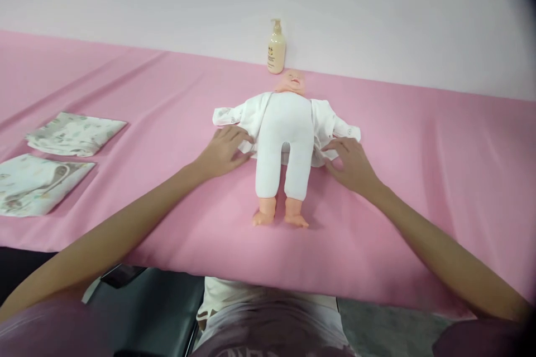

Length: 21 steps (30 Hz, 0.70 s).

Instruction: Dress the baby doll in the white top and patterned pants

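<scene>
A baby doll [285,139] with a white cloth body lies on its back in the middle of the pink table cover [167,100], feet toward me. A white garment [324,122] is spread open under it, sleeves out to both sides. My left hand [224,150] lies on the garment's left flap beside the doll's hip, fingers curled on the cloth. My right hand [349,163] rests on the right flap, its fingers pressing the fabric's lower edge.
A cream pump bottle [276,48] stands behind the doll's head at the wall. Two folded patterned cloths [73,134] [36,183] lie at the left. The table's front edge runs just above my lap, with a dark chair seat [146,307] below.
</scene>
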Available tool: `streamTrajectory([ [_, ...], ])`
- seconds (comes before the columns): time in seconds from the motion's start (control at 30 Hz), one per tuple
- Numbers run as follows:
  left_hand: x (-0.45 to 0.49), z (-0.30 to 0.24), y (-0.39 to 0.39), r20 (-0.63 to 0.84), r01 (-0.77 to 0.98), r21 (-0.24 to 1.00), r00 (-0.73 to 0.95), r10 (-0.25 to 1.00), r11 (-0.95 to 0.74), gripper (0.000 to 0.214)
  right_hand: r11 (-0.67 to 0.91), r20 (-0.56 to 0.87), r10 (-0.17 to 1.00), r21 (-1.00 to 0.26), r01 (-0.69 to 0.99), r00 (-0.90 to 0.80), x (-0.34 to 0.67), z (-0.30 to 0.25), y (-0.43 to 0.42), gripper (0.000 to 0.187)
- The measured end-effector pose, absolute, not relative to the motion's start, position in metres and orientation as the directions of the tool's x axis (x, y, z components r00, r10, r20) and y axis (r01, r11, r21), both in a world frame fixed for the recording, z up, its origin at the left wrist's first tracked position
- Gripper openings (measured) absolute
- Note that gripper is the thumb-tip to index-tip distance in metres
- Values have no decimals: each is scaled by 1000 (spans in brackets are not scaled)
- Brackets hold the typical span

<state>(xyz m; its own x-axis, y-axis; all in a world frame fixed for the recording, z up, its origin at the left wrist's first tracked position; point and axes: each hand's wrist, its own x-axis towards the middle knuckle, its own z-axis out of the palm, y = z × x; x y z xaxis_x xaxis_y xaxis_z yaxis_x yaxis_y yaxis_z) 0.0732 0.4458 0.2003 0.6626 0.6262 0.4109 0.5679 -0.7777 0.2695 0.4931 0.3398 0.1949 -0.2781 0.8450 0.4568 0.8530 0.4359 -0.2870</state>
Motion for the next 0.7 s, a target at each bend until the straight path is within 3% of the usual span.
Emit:
streamTrajectory([
  [0.1, 83, 192, 430, 357, 533, 256, 723, 591, -807, 27, 457, 358, 873, -363, 812, -331, 471, 184, 326, 17],
  [0.23, 92, 183, 430, 342, 571, 272, 695, 632, -775, 20, 444, 360, 881, -403, 800, -308, 466, 176, 332, 6],
  [0.37, 91, 185, 429, 299, 562, 306, 710, 638, -769, 25, 499, 315, 862, -394, 772, -396, 477, 186, 330, 15],
  [0.47, 87, 191, 426, 226, 557, 366, 724, 652, -745, 28, 452, 189, 889, -501, 738, -416, 484, 197, 325, 15],
  [0.6, 80, 194, 427, 207, 587, 470, 653, 729, -659, 30, 265, 178, 964, -658, 705, -196, 493, 196, 328, 23],
  [0.7, 73, 191, 436, 297, 702, 482, 432, 851, -525, 46, 154, 329, 941, -619, 771, 76, 508, 183, 337, 35],
])
